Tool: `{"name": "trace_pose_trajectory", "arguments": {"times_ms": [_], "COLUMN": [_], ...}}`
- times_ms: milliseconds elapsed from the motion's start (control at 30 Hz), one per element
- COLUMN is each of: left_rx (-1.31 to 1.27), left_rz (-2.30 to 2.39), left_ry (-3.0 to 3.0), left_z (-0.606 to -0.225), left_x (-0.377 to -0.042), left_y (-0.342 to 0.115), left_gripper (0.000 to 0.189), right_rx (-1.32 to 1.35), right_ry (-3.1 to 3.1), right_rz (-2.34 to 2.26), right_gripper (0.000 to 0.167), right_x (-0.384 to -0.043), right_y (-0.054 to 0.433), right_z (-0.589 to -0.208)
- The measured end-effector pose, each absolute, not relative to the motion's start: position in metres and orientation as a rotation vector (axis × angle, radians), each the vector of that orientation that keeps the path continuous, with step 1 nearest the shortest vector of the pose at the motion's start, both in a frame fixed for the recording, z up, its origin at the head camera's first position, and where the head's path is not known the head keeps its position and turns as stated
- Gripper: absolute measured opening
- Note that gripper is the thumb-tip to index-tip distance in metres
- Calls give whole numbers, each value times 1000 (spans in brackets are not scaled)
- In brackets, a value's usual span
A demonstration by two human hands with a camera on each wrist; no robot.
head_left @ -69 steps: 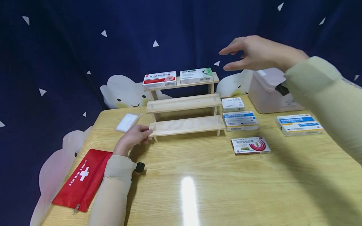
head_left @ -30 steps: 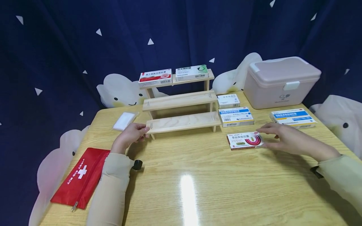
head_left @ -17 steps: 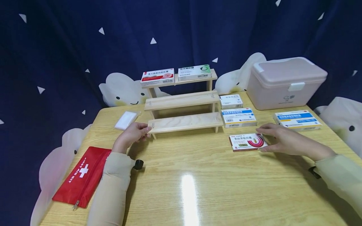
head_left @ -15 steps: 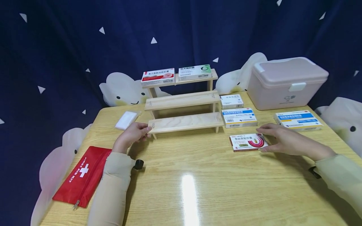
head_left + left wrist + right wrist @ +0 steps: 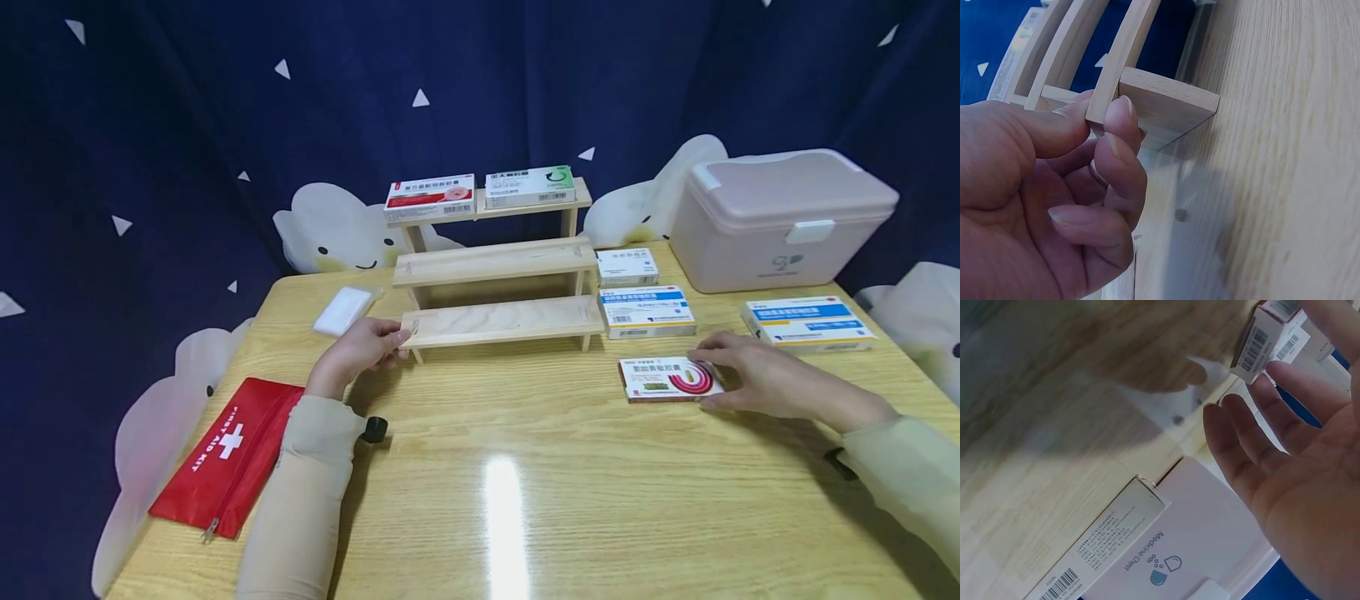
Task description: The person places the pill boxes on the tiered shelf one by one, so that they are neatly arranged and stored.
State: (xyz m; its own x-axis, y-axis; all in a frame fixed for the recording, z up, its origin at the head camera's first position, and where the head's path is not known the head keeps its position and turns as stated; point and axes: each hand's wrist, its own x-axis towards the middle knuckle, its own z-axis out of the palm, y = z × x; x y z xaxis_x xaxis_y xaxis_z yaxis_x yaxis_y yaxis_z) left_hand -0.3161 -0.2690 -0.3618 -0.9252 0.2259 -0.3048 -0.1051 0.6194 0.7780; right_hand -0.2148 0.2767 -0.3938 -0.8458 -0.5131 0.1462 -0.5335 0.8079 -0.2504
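My left hand [image 5: 362, 348] pinches the left end of the lowest step of a three-tier wooden display shelf [image 5: 502, 319]; in the left wrist view, thumb and forefinger [image 5: 1124, 119] close on the board's corner. To the right of the shelf, my right hand [image 5: 776, 379] has thumb and fingers at the two long edges of a white medicine box [image 5: 660, 379] with a pink-red arc, gripping its right end. That box lies flat on the table. In the right wrist view its barcoded end [image 5: 1257, 350] shows between thumb and forefinger, the other fingers extended below.
Two medicine boxes, one red-and-white [image 5: 431, 197] and one green-and-white [image 5: 529, 187], lie on the top tier. More boxes [image 5: 647, 312] lie right of the shelf, before a pink medicine chest [image 5: 787, 225]. A white packet [image 5: 345, 310] and red first aid pouch [image 5: 228, 454] lie left.
My right hand has come down from the air at upper right to the right end of the pink-arc box. My left hand keeps its pinch on the shelf. The head view has shifted slightly.
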Motion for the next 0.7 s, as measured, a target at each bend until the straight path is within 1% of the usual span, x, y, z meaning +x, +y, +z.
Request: {"name": "trace_pose_trajectory", "arguments": {"times_ms": [133, 533, 700], "left_rx": [96, 88, 87], "left_rz": [1225, 1212, 1202], "left_ry": [2471, 2484, 2489], "left_z": [-362, -362, -362], "left_x": [-317, -316, -316], "left_y": [-269, -268, -268], "left_gripper": [34, 35, 35], "right_rx": [855, 781, 799], "right_ry": [-2909, -2986, -2969], "right_rz": [436, 496, 512], "right_gripper": [65, 67, 66], "right_x": [-216, -219, -220], "right_y": [277, 279, 279], "right_z": [-395, -393, -394]}}
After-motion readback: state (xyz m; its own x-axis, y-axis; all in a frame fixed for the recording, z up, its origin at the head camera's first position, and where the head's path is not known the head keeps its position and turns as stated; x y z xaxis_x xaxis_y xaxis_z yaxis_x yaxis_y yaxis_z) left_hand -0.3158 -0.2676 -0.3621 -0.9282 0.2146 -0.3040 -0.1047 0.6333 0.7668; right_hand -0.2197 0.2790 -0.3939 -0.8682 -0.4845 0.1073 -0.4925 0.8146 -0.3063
